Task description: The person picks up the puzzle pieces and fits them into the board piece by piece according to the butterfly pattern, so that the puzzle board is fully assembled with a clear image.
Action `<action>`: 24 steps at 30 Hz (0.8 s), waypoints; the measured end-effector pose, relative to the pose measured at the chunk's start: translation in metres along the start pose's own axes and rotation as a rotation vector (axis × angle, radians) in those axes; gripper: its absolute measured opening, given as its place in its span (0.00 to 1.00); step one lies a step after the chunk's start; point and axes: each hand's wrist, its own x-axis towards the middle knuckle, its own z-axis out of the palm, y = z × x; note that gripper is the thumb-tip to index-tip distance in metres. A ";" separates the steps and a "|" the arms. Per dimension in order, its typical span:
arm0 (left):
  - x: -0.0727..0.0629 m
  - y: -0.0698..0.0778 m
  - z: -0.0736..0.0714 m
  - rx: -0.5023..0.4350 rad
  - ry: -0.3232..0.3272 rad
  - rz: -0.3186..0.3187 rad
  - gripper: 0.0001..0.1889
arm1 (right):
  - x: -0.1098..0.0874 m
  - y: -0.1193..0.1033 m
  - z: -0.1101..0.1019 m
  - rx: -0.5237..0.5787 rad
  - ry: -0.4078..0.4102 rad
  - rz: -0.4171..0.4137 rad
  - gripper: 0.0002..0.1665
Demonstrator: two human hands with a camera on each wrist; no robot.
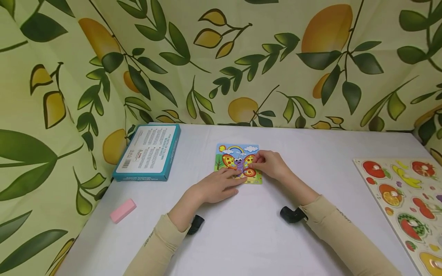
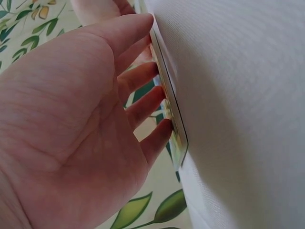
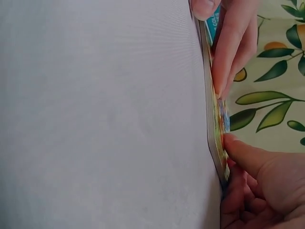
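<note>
A small square butterfly puzzle [image 1: 237, 150] with a rainbow and sun lies flat on the white table. My left hand [image 1: 219, 185] rests on its lower left part, fingers extended and fingertips touching the picture; in the left wrist view the left hand [image 2: 81, 109] shows its spread fingers on the board's face. At the right edge is my right hand [image 1: 271, 164], its thumb on the picture and its other fingers curled by the edge. The right wrist view shows the right hand [image 3: 271, 186] with its thumb against the puzzle's face [image 3: 220, 138].
A teal and white box [image 1: 146, 151] lies at the back left, with a pink block [image 1: 123, 211] in front of it. On the right is a fruit peg puzzle board [image 1: 397, 207]. Patterned cloth [image 1: 221, 65] hangs behind the table [image 1: 248, 237].
</note>
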 end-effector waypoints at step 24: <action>0.011 0.004 -0.004 0.022 0.036 -0.016 0.23 | -0.014 0.006 -0.015 -0.074 -0.182 -0.129 0.23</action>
